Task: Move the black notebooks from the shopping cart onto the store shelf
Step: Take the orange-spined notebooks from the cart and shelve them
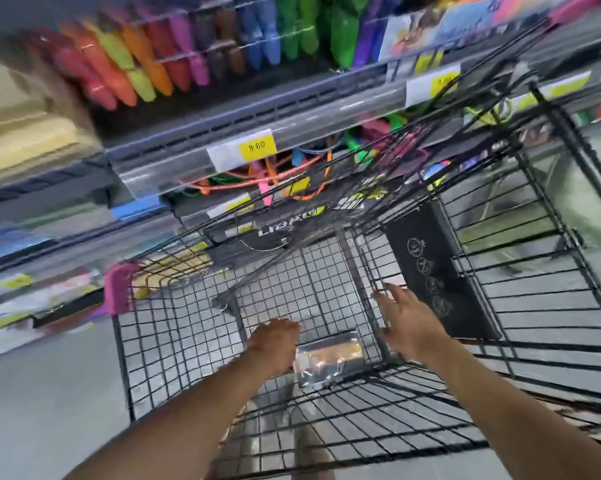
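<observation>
A black wire shopping cart (174,327) fills the lower middle of the view, which is blurred by motion. On its mesh floor lies a shiny wrapped pack (328,362); whether it holds black notebooks I cannot tell. My left hand (274,344) reaches into the cart just left of the pack, fingers loosely bent, holding nothing. My right hand (404,323) is spread open above the cart's inner right side, to the right of the pack. The store shelf (257,116) runs across the view behind the cart.
Colourful items hang in rows above the shelf rail, with yellow price tags (257,146) on its edge. A black safety placard (430,271) is on the cart's child seat flap. Pink bumpers (117,292) cap the cart corners. Grey floor lies to the left.
</observation>
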The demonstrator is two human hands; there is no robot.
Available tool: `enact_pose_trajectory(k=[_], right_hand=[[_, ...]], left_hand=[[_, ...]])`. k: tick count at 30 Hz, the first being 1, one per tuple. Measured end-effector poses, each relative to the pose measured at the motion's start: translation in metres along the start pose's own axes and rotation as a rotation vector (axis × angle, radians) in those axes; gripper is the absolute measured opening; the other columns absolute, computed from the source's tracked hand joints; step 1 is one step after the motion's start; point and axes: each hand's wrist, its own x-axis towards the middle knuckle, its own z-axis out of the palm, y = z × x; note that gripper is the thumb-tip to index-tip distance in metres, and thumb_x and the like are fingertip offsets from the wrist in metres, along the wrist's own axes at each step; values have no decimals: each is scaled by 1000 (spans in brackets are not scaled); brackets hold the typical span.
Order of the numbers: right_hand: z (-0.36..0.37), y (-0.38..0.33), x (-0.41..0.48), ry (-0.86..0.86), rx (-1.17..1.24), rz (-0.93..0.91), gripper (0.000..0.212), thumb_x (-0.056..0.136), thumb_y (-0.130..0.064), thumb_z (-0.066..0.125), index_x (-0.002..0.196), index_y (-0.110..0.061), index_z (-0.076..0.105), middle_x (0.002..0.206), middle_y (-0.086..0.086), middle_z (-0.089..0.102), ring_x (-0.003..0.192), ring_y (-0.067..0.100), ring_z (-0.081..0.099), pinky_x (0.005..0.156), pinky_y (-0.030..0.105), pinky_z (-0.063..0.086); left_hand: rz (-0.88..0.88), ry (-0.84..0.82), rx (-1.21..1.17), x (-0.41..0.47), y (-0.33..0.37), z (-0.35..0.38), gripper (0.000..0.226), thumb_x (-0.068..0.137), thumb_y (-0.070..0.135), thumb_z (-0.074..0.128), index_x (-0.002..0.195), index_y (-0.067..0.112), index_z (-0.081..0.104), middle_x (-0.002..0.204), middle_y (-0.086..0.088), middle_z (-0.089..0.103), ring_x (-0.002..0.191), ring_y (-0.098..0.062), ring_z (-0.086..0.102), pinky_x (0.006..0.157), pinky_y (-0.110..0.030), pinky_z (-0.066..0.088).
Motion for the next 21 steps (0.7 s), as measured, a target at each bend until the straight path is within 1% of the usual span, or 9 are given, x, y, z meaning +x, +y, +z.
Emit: enact_pose_trajectory(k=[3, 6, 8, 9, 11, 14, 17, 19, 21], right_hand=[[18, 9, 26, -26, 25, 7, 77, 93, -34, 63, 157, -27, 20, 168, 7, 15, 153, 32, 19, 124, 49, 23], [32, 13, 43, -18, 46, -3, 77, 95, -32, 62, 158, -26, 18, 167, 9, 17, 152, 31, 22, 122, 47, 28], [39, 15, 48, -5, 75, -12, 76, 97, -24, 58, 160, -25, 16, 167, 8, 17, 152, 30, 22, 122, 44, 28], [42, 15, 48, -5, 101, -7, 75, 97, -19, 56, 160, -24, 16, 167, 8, 16, 152, 30, 21, 123, 43, 27], [48, 16, 49, -30, 151, 1, 76, 96, -11, 51, 161, -24, 14, 168, 8, 13, 154, 29, 17, 124, 42, 24], [58, 19, 53, -34, 154, -8, 77, 95, -11, 48, 161, -25, 10, 169, 10, 13, 154, 30, 16, 123, 43, 26], [54, 18, 50, -16, 159, -2, 76, 98, -16, 50, 162, -24, 10, 168, 10, 14, 154, 29, 16, 124, 43, 25], [51, 16, 47, -23, 165, 4, 76, 99, -18, 50, 162, -26, 8, 169, 8, 10, 155, 29, 12, 126, 44, 20], [48, 15, 45, -22, 190, 7, 75, 99, -18, 50, 162, -26, 10, 169, 7, 10, 155, 28, 14, 125, 44, 20]], left_hand=[[-22, 13, -91, 32, 4, 30, 50, 96, 9, 52, 146, 12, 49, 144, -10, 56, 131, -27, 55, 103, -41, 48], [-81, -36, -193, 48, 14, 51, 42, 96, 12, 57, 138, 11, 54, 136, -11, 62, 120, -29, 63, 101, -43, 53], [-107, -86, -236, 51, 22, 63, 49, 96, 16, 62, 143, 12, 50, 138, -12, 61, 123, -29, 61, 105, -44, 50], [-112, -96, -250, 52, 25, 68, 53, 95, 16, 64, 145, 11, 47, 140, -12, 59, 126, -29, 59, 107, -42, 49], [-124, -65, -243, 54, 30, 74, 57, 92, 15, 66, 146, 12, 47, 141, -12, 58, 127, -29, 58, 106, -41, 50], [-123, -6, -191, 56, 34, 72, 55, 91, 25, 67, 143, 19, 49, 135, -7, 59, 123, -27, 58, 99, -40, 51], [-96, 14, -198, 52, 38, 69, 42, 92, 36, 66, 133, 30, 59, 126, -1, 62, 117, -25, 60, 95, -39, 51], [-65, -4, -258, 46, 40, 66, 29, 94, 35, 66, 123, 32, 67, 117, 1, 64, 109, -22, 62, 93, -37, 52], [-46, -11, -331, 38, 37, 58, 24, 96, 31, 64, 120, 31, 69, 113, 2, 63, 105, -19, 61, 87, -31, 50]])
